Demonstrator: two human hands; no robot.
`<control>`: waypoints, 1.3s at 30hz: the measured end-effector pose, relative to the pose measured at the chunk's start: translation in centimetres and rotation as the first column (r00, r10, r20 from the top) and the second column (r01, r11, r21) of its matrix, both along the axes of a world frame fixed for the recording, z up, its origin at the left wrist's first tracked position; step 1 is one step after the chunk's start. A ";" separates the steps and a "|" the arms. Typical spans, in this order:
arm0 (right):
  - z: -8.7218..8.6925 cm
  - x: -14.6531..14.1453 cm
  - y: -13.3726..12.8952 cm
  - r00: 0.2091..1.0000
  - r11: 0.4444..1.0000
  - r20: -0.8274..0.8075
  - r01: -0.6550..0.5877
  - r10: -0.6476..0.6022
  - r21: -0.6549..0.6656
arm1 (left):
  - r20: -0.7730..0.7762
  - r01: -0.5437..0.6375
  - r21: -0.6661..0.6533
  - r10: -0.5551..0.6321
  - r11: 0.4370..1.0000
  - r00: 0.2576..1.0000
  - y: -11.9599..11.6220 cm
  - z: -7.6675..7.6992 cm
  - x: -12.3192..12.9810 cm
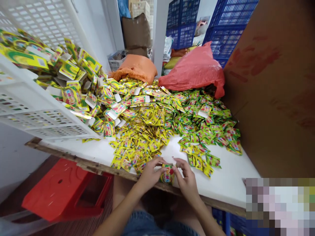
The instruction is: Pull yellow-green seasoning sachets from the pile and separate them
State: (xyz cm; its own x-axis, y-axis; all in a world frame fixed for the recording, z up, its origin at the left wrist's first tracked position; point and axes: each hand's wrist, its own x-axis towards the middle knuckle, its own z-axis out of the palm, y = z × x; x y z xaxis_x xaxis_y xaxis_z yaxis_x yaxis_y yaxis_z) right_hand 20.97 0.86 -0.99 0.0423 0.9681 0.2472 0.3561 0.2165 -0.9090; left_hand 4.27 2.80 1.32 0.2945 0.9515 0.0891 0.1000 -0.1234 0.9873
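A small yellow and green carton (167,173) is held upright at the table's front edge between both hands. My left hand (152,173) grips its left side, thumb on the front and fingers behind. On the right side, my right hand (185,177) has its thumb against the carton near the top, fingers curled by the upper edge. Whether anything is inside the carton cannot be seen. Yellow sachets (137,144) lie heaped just left of my hands, and green sachets (204,127) spread to the right. Beyond them is a pile of open-ended cartons (118,109).
A tipped white plastic crate (56,121) with cartons stands at the left. An orange sack (137,68) and a red sack (194,68) lie at the back. A tall cardboard box (273,98) borders the right. A red stool (56,190) stands below the table.
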 end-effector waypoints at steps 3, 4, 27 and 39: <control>0.0 -0.1 -0.1 1.000 1.000 -0.029 -0.004 0.004 0.000 | 0.092 -0.058 0.026 0.055 0.998 0.994 -0.3 0.0 0.1; 0.2 0.0 -0.1 0.999 0.999 -0.001 -0.044 0.044 0.020 | 0.118 -0.065 0.026 0.062 0.998 0.991 -0.5 0.0 0.2; 2.3 0.6 -1.2 0.985 0.998 0.168 -0.055 0.048 0.035 | 0.092 -0.142 0.130 0.131 0.981 0.987 -1.4 -0.3 0.4; 2.5 1.4 -2.3 0.984 0.994 0.174 -0.058 0.042 0.089 | -0.099 -0.021 0.284 0.051 0.959 0.994 -1.2 -1.0 -0.8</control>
State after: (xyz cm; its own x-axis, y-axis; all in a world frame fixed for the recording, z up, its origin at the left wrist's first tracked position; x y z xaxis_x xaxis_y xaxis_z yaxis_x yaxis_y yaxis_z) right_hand 22.37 -1.45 1.50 -0.0566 0.9400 0.3364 0.4916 0.3195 -0.8101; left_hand 3.46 1.56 0.36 0.2824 0.9022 0.3260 0.2105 -0.3899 0.8965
